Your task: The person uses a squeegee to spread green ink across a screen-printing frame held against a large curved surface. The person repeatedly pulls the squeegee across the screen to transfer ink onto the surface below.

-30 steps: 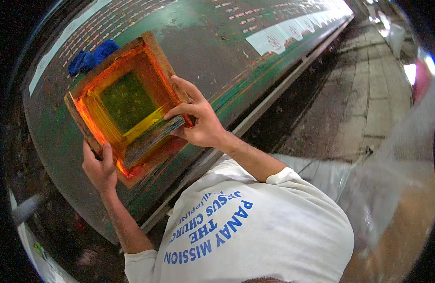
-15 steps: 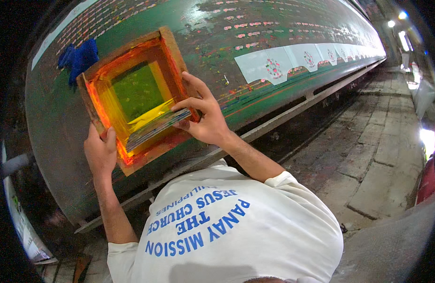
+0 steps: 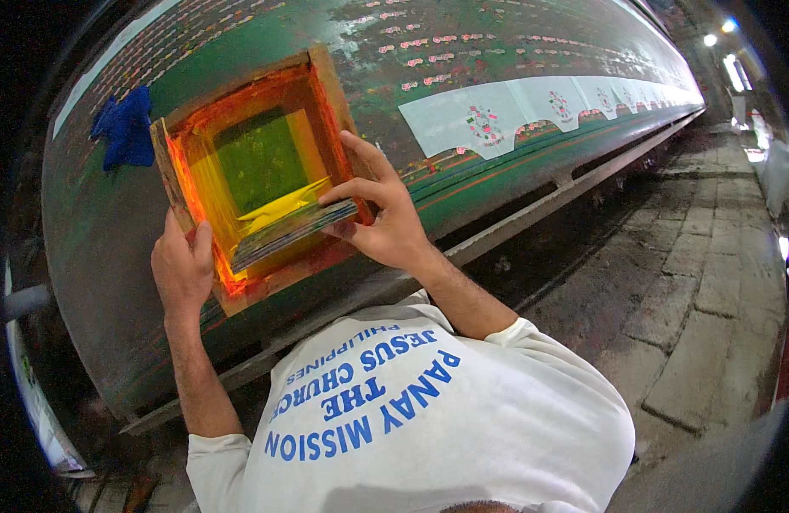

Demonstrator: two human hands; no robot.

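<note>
A wooden screen-printing frame (image 3: 333, 94), stained orange and yellow, is held tilted above the long table. Its mesh (image 3: 262, 158) looks dark green in the middle, with yellow ink along the lower part. My left hand (image 3: 182, 263) grips the frame's left side, thumb on the near edge. Inside the frame, across its near end, lies a squeegee (image 3: 283, 238) with a worn, layered edge. My right hand (image 3: 386, 209) pinches the squeegee's right end between thumb and fingers, while another finger rests against the frame's right side. The squeegee's underside is hidden.
The long green and dark table (image 3: 480, 192) runs away to the far right, speckled with ink. White cut cloth pieces (image 3: 450, 111) with printed floral designs lie along its near edge. A blue rag (image 3: 125, 128) rests at the left. Beside the table, a rail (image 3: 497, 227) borders the paved floor (image 3: 694, 316).
The frame, with the squeegee in it, has shifted slightly to the right in view. Both hands keep their hold. The table and cloth pieces appear a little further left as the view moves.
</note>
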